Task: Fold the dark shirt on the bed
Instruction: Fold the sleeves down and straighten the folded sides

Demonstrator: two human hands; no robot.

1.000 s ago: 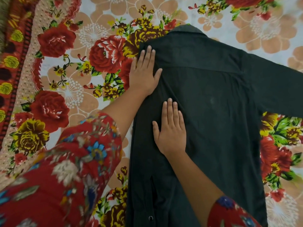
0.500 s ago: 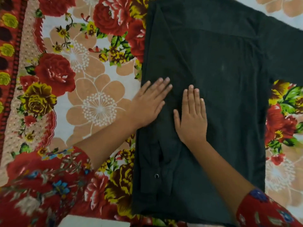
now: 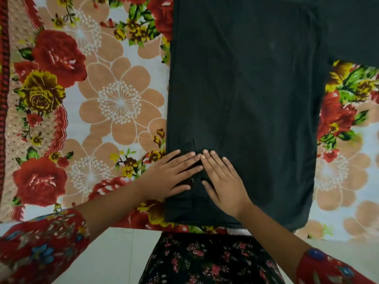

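The dark shirt (image 3: pixel 246 99) is laid flat on the flowered bed (image 3: pixel 114 103). Near its hem, the left hand (image 3: pixel 170 177) and right hand (image 3: pixel 223 181) are pressed down, fingers spread, fingertips touching.

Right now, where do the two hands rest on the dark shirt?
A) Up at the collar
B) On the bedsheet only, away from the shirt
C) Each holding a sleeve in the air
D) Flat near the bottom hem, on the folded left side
D: the left hand and right hand lie flat, fingertips almost meeting, near the bottom hem of the dark shirt on its folded-in left side.
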